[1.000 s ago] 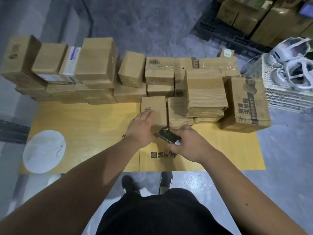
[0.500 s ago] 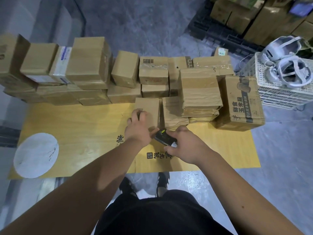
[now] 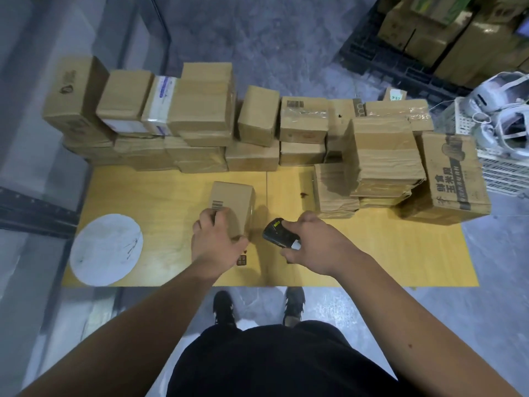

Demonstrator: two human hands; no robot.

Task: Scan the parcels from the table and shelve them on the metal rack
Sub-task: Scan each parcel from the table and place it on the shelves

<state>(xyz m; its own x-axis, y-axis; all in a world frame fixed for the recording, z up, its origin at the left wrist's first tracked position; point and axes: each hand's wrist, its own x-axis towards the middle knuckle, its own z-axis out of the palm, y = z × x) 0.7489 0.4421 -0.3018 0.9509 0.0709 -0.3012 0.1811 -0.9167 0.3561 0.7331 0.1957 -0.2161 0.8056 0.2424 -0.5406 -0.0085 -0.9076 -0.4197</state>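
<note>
Parcel (image 3: 233, 209), a small brown carton, stands near the middle of the table (image 3: 160, 196), forward of the stacked boxes along the far edge; barcode label (image 3: 217, 206) on its upper face, near the left side; left hand (image 3: 215, 244) grasps the carton's near end, fingers curled over the top just beside the barcode, thumb along the right lower edge; right hand (image 3: 313, 244) clenched round a black handheld scanner (image 3: 279, 233), held just right of the carton, not touching it; scanner carries a small yellow mark near its front end and a white tip at the rear.

Step in hand, as judged: scan this carton; nothing yet shelved from it; metal rack not in view.

To do it well: left fingers sit close against the label, so slide them clear or tilt the carton so the whole code faces the scanner; turn the scanner's front toward the barcode, hold both steady, keep the neighbouring labels out of the beam; then lift with the left hand.

Writing: large carton (image 3: 455, 179) at the far right corner shows printed Chinese characters down its side, too blurred to read surely; table surface has a small red-brown printed mark (image 3: 242, 259) by the left wrist, illegible; one far-row box (image 3: 303, 120) bears a barcode under clear tape; round white disc (image 3: 106, 249) near the left front corner, scribbled, unreadable.
</note>
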